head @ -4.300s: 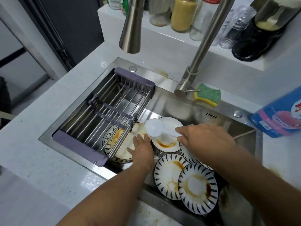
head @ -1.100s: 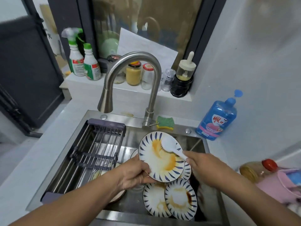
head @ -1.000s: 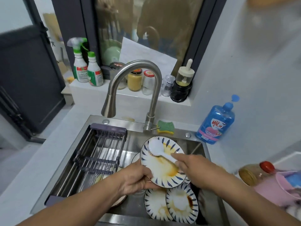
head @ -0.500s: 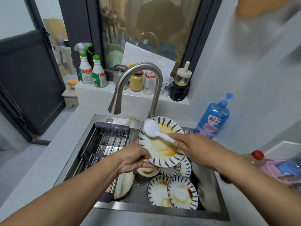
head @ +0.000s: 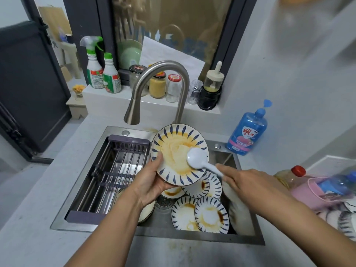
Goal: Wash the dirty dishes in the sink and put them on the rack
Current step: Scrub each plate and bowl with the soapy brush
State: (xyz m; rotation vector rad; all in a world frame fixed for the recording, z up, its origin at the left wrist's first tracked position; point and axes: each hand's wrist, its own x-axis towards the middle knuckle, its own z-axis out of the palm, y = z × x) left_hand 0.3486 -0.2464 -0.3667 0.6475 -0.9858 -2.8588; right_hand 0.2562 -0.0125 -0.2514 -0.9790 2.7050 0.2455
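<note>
My left hand (head: 152, 182) grips the lower left rim of a blue-patterned plate (head: 174, 149) smeared with orange sauce, holding it tilted above the sink (head: 100, 145). My right hand (head: 244, 182) holds the handle of a white plastic spoon (head: 198, 158), whose bowl lies against the plate's lower right face. Several more stained plates (head: 211, 214) lie in the sink bottom below. The purple-ended wire rack (head: 115, 168) spans the sink's left half and carries nothing.
The steel faucet (head: 159, 83) arches just behind the plate, with no water running. A blue soap bottle (head: 247, 132) stands at the right of the sink. Jars and spray bottles (head: 102, 74) line the sill. A pink tub (head: 316, 191) sits at the right.
The spoon's bowl has slid from the plate's upper left down to its lower right face. The plate stays lifted in my left hand, and the view has moved in closer.
</note>
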